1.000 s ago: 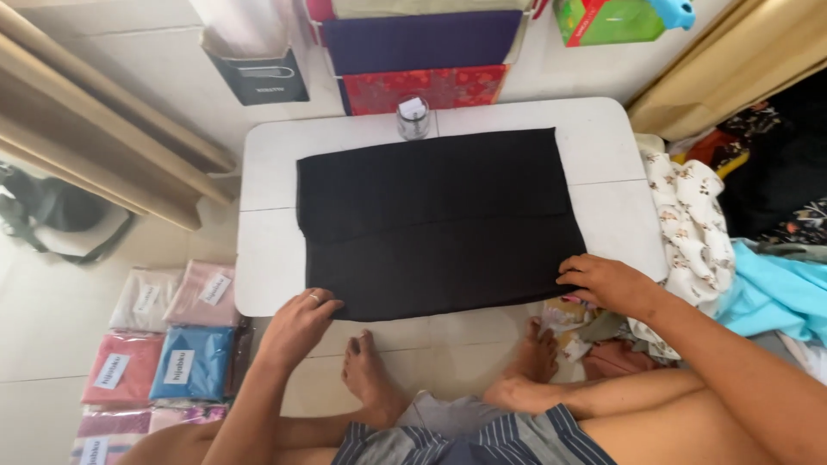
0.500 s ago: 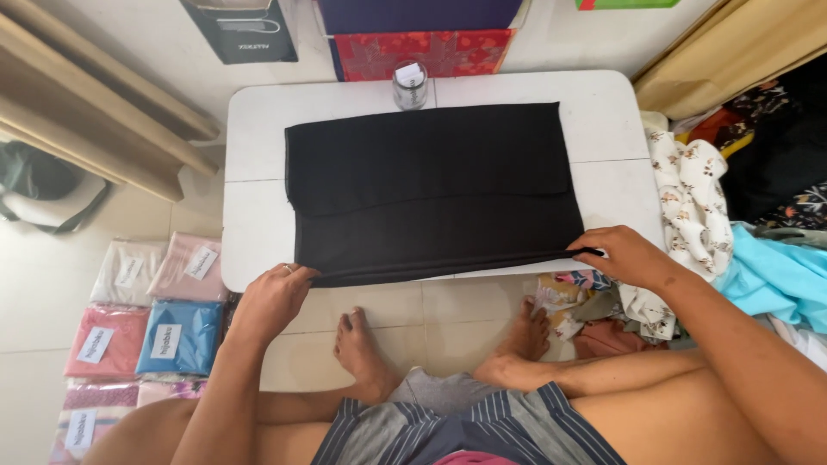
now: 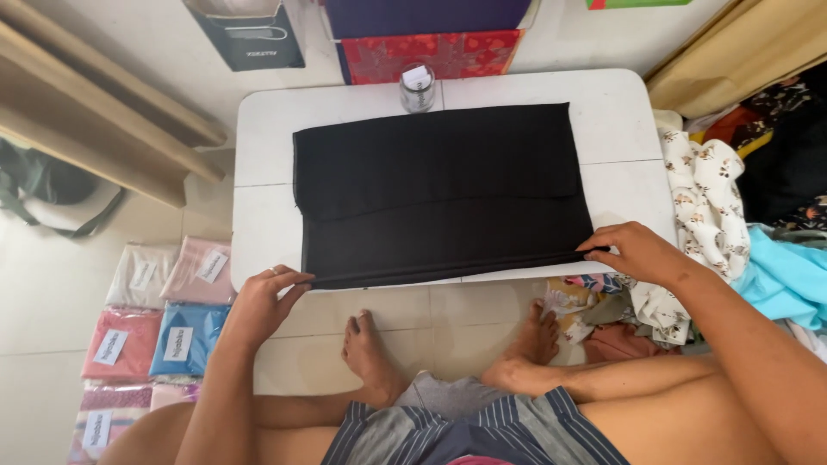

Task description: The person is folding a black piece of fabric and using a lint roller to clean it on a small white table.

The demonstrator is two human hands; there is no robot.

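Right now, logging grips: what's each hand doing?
Left hand: closed, pinching the black cloth at its near left corner.
Right hand: closed, pinching its near right corner.

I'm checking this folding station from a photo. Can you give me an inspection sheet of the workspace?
Surface: low white table, edges bare around the cloth.
Job's things: black cloth lying flat, folded in layers.
Clutter: small glass jar at the table's far edge.
Grippers: left hand pinches the near left corner; right hand pinches the near right corner.
Cables: nothing seen.
Surroundings: packaged fabrics on the floor at left, floral cloth and turquoise cloth piled at right.
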